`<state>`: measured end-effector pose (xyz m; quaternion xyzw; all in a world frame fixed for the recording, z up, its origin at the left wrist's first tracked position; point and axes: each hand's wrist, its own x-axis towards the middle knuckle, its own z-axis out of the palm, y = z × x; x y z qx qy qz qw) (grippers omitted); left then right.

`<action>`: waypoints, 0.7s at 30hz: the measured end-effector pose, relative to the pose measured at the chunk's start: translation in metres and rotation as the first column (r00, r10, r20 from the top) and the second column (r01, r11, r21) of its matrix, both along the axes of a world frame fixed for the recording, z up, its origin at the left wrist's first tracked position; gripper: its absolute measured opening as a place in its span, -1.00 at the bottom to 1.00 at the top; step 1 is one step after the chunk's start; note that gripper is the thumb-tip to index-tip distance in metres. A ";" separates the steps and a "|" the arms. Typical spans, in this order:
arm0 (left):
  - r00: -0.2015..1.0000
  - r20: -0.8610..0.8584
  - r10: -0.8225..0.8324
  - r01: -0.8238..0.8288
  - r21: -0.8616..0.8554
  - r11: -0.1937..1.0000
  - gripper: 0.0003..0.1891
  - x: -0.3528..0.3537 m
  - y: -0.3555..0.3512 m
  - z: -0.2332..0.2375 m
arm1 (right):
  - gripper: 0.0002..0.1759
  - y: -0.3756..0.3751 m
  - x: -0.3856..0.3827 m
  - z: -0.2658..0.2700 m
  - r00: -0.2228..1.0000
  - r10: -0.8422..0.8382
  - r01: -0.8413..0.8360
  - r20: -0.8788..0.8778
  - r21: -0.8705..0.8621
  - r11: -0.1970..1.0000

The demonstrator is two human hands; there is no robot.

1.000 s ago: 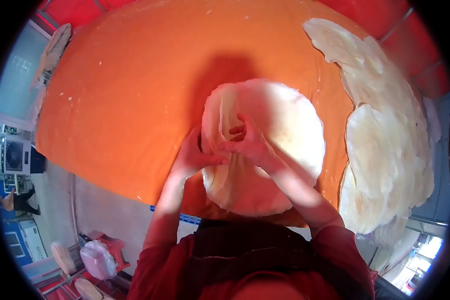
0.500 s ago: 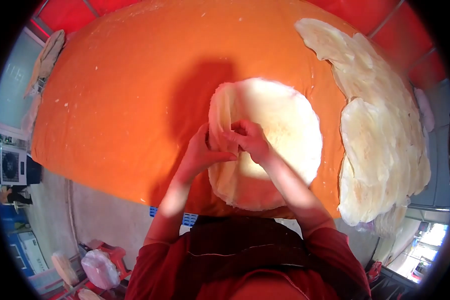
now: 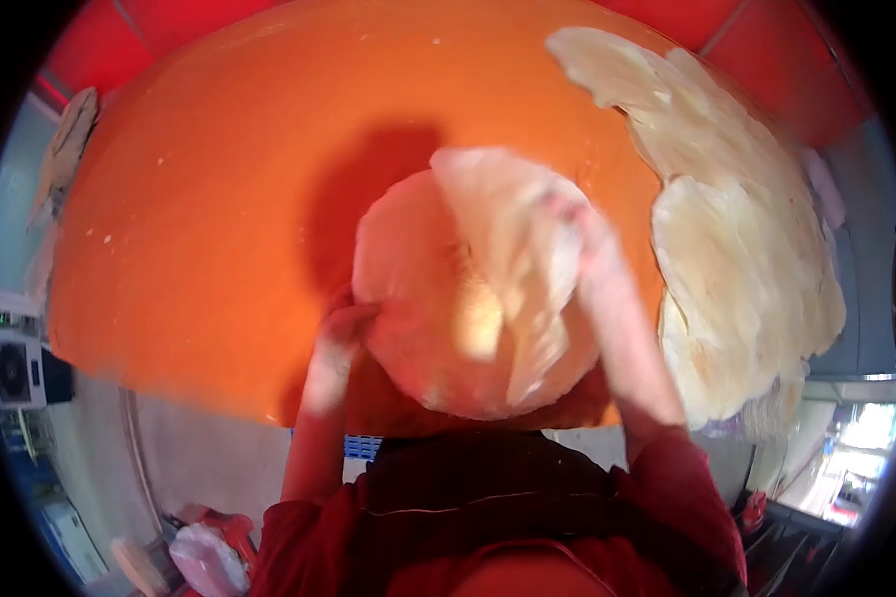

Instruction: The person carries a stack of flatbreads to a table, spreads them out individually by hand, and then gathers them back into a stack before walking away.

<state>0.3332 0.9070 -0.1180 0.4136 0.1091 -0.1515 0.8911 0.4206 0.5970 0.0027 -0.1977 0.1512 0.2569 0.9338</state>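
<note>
A stack of thin round flatbread sheets (image 3: pixel 418 348) lies on the orange cloth in front of my body. My right hand (image 3: pixel 579 234) grips the top sheet (image 3: pixel 508 229) near its upper right edge; this sheet is lifted, folded and blurred by motion. At the left rim of the stack, my left hand (image 3: pixel 348 316) has its fingers bent round the edge of the sheets. A bright patch of light falls on the middle of the stack.
More thin sheets (image 3: pixel 722 269) lie overlapped along the right side of the orange cloth (image 3: pixel 219 219). A brownish folded item (image 3: pixel 68 149) rests at the far left edge. Below the table's front edge, a blue plastic crate (image 3: pixel 361 447) partly shows.
My right hand has moved right and up, drawing the top sheet across the stack. My left hand has shifted left and down to the stack's left rim. The view has shifted slightly.
</note>
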 end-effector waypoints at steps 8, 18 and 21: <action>0.998 -0.053 0.043 -0.042 0.027 0.999 -0.53 -0.001 0.001 0.001 | -0.78 -0.154 0.099 0.229 0.686 -0.156 0.510 0.711 -0.317 0.800; 0.998 0.051 0.021 -0.010 -0.214 0.977 -0.46 -0.005 0.009 -0.001 | -0.60 -0.327 0.074 0.029 0.976 -0.093 0.155 0.195 -0.933 -0.326; 0.995 0.082 -0.056 0.067 -0.132 0.989 -0.40 -0.006 -0.014 0.066 | -0.61 -0.251 0.069 -0.056 0.727 0.337 0.676 0.599 -0.709 -0.199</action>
